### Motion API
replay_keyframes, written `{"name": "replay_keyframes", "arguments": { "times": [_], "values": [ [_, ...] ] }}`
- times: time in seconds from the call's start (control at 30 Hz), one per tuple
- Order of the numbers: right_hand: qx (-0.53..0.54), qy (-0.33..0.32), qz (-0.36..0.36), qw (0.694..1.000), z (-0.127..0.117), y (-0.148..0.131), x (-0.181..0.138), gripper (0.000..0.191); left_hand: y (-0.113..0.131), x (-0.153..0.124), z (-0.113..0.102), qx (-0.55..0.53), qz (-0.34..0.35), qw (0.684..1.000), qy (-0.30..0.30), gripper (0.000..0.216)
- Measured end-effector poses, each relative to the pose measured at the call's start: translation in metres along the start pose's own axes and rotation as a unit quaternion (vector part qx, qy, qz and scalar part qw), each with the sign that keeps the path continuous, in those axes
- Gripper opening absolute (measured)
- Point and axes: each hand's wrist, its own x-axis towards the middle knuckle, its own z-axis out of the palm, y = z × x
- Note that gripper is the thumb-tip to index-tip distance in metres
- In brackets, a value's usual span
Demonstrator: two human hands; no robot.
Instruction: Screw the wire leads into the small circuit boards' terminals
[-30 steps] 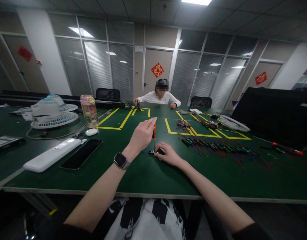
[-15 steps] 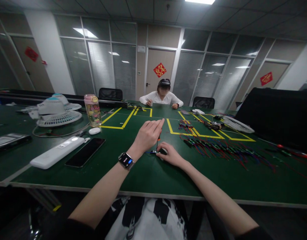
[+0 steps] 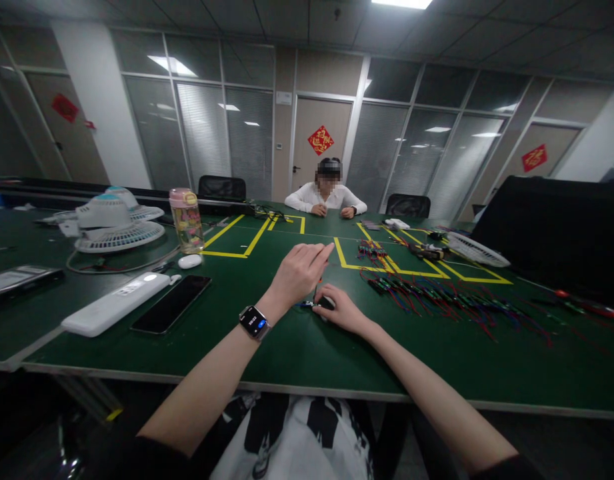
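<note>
My left hand (image 3: pixel 299 271), with a smartwatch (image 3: pixel 255 322) on its wrist, pinches a small orange-handled screwdriver (image 3: pixel 319 283) upright, tip down, over a small dark part (image 3: pixel 323 303) with blue wires on the green table (image 3: pixel 287 347). The handle is almost hidden behind my fingers. My right hand (image 3: pixel 339 309) lies curled on the table and presses that small part down between its fingers.
A row of red and blue wired parts (image 3: pixel 437 297) lies to the right. At the left are a black phone (image 3: pixel 171 304), a white power strip (image 3: pixel 115 303), a pink bottle (image 3: pixel 186 220) and small fans (image 3: pixel 117 230). Another person (image 3: pixel 325 195) sits across the table.
My left hand slid down over the screwdriver handle, its fingers now extended over the top and hiding most of the orange. The camera shifted slightly. My right hand stayed on the part.
</note>
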Motion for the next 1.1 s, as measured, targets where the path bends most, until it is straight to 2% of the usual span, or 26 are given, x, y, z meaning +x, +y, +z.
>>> {"name": "replay_keyframes", "arguments": {
  "times": [0.2,0.5,0.63,0.83,1.1],
  "values": [
    [-0.005,0.000,-0.001,1.000,0.000,0.001,0.000,0.007,0.001,0.000,-0.003,0.025,-0.002,1.000,0.003,0.032],
    [0.002,0.000,0.001,1.000,0.000,0.001,0.000,0.006,-0.003,-0.002,0.005,-0.051,-0.020,0.998,0.009,0.043],
    [0.003,0.001,-0.001,1.000,0.000,0.001,0.000,0.006,-0.005,-0.004,0.004,-0.034,-0.040,0.999,0.012,0.038],
    [0.004,0.001,0.001,1.000,0.000,0.001,0.000,0.007,-0.003,-0.002,0.004,-0.038,-0.024,0.999,0.011,0.038],
    [0.001,0.001,-0.003,1.000,0.000,0.001,0.000,0.007,-0.006,-0.006,0.010,-0.031,-0.064,0.997,0.034,0.040]
  ]
}}
